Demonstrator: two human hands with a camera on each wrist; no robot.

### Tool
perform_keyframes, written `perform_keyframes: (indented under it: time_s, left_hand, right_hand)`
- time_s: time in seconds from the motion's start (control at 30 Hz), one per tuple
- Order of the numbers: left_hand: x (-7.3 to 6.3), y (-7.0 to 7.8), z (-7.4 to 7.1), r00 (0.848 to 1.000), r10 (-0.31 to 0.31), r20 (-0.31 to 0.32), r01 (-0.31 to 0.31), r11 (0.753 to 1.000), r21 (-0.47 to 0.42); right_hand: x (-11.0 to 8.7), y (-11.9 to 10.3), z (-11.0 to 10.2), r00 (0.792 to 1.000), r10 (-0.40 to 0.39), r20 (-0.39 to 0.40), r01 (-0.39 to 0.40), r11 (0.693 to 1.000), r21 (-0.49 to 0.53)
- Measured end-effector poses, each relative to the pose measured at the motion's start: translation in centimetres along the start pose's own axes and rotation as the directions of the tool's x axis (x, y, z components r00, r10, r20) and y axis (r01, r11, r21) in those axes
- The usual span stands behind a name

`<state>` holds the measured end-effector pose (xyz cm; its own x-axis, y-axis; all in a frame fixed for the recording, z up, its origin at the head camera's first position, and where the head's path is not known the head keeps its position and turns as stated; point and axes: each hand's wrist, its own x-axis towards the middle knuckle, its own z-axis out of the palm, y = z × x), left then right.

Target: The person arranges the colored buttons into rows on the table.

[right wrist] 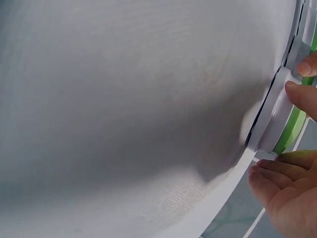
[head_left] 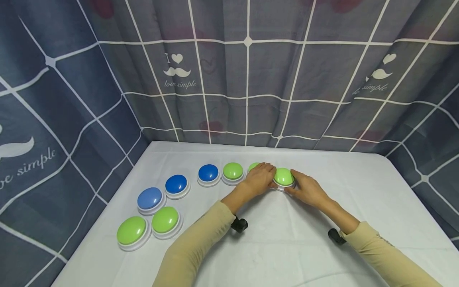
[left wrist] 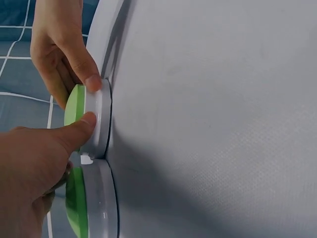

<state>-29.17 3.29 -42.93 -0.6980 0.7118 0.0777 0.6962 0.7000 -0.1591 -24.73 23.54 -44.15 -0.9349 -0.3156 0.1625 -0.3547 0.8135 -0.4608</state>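
Both hands are at a green push button (head_left: 284,176) with a white round base, at the right end of a row. My left hand (head_left: 261,178) grips its left side, the thumb laid on the front of the base in the left wrist view. From the right, my right hand (head_left: 307,189) holds the same button, thumb at the front of the base and fingers round the far side. Another green button (head_left: 253,165) is partly hidden behind the left hand; in the left wrist view the two bases stand side by side, edges meeting.
Left along the row are a green button (head_left: 232,171) and three blue ones, including a dark blue button (head_left: 208,173) and a paler blue button (head_left: 150,198). Two green buttons, one nearer (head_left: 131,230), stand at front left. A white cloth (head_left: 287,255) covers the table; grid-patterned curtains (head_left: 222,79) surround it.
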Motion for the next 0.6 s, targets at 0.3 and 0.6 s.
perform_keyframes:
  time_s: [0.3, 0.6]
  left_hand:
    - [-1.6, -0.4, -0.3, 0.997, 0.003, -0.079, -0.006, 0.999, -0.036]
    - [-4.9, -2.4, -0.5, 0.987, -0.017, -0.16, 0.004, 0.997, -0.081]
  right_hand:
    - [0.3, -0.6, -0.4, 0.999, -0.011, -0.05, 0.01, 1.0, -0.003]
    - [0.9, -2.7, 0.6, 0.989, -0.029, -0.147, 0.04, 0.996, 0.074]
